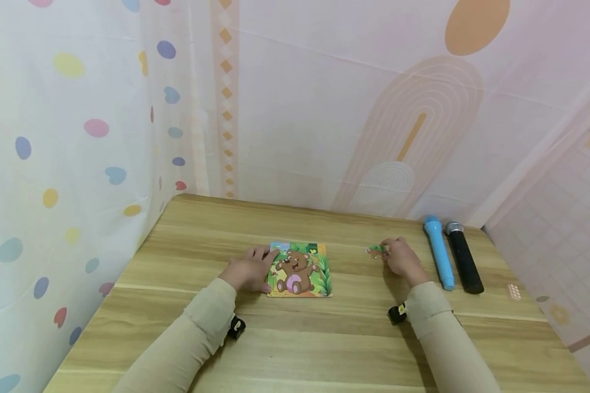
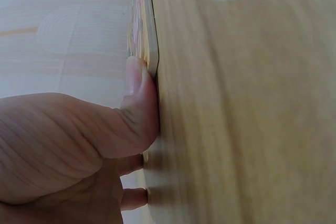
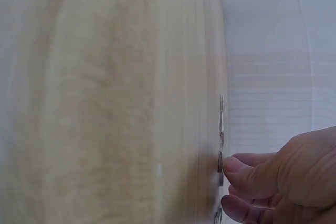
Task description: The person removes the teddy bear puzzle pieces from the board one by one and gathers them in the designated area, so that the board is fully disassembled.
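Your left hand (image 1: 249,269) is spread at the bear picture (image 1: 300,275), just below the frame's middle, thumb touching its edge, maybe so it won't slide. Your right hand (image 1: 402,258) is narrow at the small pieces (image 1: 375,252), right of middle; I can't tell if it pinches one.

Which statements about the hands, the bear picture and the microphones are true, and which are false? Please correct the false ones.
1. The left hand touches the bear picture. True.
2. The black microphone lies to the right of the blue microphone. True.
3. The right hand holds the blue microphone. False: its fingertips are at the small pieces.
4. The bear picture leans upright against the curtain. False: it lies flat on the table.
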The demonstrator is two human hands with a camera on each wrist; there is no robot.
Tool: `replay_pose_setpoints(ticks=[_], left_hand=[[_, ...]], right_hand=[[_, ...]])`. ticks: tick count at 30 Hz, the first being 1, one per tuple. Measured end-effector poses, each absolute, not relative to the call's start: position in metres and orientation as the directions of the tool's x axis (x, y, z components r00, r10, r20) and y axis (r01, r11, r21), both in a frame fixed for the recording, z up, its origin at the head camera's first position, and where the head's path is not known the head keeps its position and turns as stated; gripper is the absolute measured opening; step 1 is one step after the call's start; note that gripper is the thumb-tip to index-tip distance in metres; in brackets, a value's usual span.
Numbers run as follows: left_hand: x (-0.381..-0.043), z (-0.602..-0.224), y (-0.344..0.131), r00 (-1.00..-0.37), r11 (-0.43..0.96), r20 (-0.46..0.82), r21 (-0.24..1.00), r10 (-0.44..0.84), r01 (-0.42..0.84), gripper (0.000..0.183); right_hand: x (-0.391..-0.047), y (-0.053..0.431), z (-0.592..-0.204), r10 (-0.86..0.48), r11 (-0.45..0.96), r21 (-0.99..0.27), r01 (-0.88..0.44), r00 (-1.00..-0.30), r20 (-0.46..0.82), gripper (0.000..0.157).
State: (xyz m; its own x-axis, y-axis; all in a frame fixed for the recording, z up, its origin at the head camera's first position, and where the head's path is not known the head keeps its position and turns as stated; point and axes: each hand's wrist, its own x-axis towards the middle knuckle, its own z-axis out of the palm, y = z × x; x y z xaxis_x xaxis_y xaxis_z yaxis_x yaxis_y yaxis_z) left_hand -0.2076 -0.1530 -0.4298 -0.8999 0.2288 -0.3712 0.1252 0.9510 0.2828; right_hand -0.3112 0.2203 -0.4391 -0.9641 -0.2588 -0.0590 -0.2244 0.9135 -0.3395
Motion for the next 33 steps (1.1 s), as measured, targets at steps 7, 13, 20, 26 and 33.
replay_pose_setpoints(ticks=[7,13,20,26,33], left_hand=[[-0.205,-0.427,-0.153,-0.902,0.947,-0.363,0.296,0.234,0.126,0.092],[-0.206,-0.428,-0.153,-0.903,0.948,-0.363,0.293,0.228,0.122,0.093],[-0.208,-0.43,-0.152,-0.904,0.951,-0.364,0.284,0.226,0.123,0.094],[-0.209,-0.432,-0.153,-0.907,0.953,-0.362,0.281,0.215,0.114,0.098],[-0.208,-0.432,-0.153,-0.91,0.956,-0.359,0.273,0.209,0.112,0.099]], right_hand=[[-0.312,0.221,-0.44,-0.266,0.91,-0.347,-0.226,-0.961,-0.073,0.032],[-0.312,0.222,-0.44,-0.259,0.917,-0.333,-0.22,-0.963,-0.076,0.032],[-0.31,0.217,-0.437,-0.272,0.909,-0.338,-0.245,-0.962,-0.035,0.041],[-0.305,0.189,-0.427,-0.321,0.866,-0.4,-0.3,-0.947,0.016,0.041],[-0.298,0.133,-0.426,-0.454,0.773,-0.485,-0.41,-0.891,0.029,0.035]])
